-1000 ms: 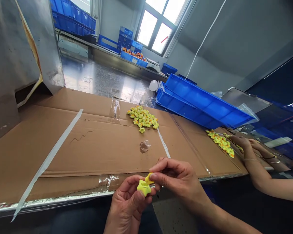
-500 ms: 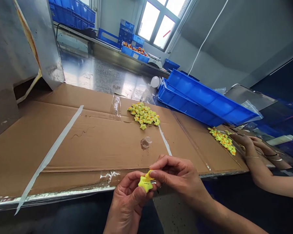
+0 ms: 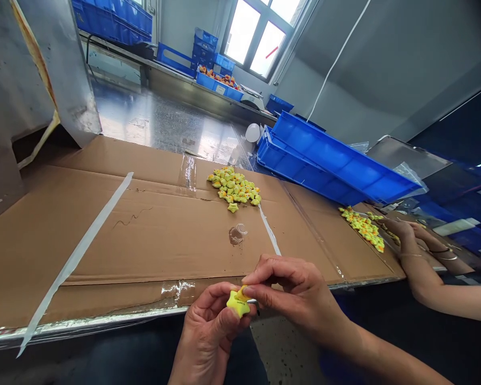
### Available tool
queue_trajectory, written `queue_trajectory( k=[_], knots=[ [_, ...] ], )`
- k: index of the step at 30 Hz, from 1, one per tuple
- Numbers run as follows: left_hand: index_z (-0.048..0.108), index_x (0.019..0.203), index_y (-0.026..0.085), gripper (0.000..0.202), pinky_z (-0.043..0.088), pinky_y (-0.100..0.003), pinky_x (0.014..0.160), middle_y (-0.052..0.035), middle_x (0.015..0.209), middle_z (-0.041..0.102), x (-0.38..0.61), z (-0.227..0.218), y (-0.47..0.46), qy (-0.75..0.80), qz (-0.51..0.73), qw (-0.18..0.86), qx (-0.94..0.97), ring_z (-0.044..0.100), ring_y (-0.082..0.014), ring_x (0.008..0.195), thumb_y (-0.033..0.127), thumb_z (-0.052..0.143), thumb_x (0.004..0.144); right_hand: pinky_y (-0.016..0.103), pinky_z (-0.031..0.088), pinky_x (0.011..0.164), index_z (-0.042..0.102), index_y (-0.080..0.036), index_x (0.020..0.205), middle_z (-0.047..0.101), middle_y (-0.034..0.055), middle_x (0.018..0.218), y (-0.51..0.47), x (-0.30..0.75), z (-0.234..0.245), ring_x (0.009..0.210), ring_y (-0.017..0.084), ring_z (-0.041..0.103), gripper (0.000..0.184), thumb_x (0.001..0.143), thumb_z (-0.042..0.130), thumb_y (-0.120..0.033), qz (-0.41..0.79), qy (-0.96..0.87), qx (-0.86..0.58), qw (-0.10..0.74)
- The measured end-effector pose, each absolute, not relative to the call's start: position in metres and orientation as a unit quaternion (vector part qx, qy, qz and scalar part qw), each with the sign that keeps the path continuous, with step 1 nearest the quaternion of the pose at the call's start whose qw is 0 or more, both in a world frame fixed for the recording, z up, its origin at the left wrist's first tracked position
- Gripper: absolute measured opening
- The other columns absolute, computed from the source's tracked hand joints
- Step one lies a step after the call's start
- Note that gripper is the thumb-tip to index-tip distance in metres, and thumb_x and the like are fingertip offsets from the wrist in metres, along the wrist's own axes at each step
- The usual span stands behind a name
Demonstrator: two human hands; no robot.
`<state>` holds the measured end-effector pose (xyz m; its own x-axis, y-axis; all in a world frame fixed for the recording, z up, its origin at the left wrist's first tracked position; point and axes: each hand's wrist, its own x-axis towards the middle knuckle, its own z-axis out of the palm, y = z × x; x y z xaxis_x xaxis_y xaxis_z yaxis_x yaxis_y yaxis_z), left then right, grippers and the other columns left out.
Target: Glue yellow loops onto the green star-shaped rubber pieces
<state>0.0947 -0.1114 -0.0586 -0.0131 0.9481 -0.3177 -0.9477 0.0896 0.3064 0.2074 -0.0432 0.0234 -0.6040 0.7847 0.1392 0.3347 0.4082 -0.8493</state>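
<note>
Yellow star (image 3: 238,306) by table edge (image 3: 104,322), broad cardboard (image 3: 164,240) beyond

Print (image 3: 241,303) on the yellow star (image 3: 235,307) and label (image 3: 220,90) on a bin (image 3: 233,95) are unreadable.

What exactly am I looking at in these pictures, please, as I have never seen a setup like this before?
There is no machine here: the left hand and right hand are a person's own bare hands. Every picture comes from one camera worn on that person's head, looking forward and down. The left grip holds a yellow star-shaped piece; the right grip pinches a small yellow-orange part at the star's upper side. How far in it sits is hard to tell. Beyond them, on brown cardboard, lies a pile of small yellow-green pieces. Farther right is another person's hand, beside a second pile.
</note>
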Motion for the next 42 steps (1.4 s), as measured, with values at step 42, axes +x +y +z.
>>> queue_trajectory(
  k=[42],
  knots=[
    [0.076,0.07,0.017,0.029,0.054,-0.014,0.049,-0.0052,0.064,0.075,0.089,-0.056,-0.11,0.257,0.648,0.716,-0.021,0.068,-0.0121,0.051,0.024,0.089,0.045,0.017,0.044,0.051,0.063,-0.017,0.113,0.067,0.0005,0.071,-0.041,0.206,0.02,0.053,0.008,0.054,0.025,0.089,0.062,-0.025,0.498,-0.761,-0.319,0.267]
  ],
)
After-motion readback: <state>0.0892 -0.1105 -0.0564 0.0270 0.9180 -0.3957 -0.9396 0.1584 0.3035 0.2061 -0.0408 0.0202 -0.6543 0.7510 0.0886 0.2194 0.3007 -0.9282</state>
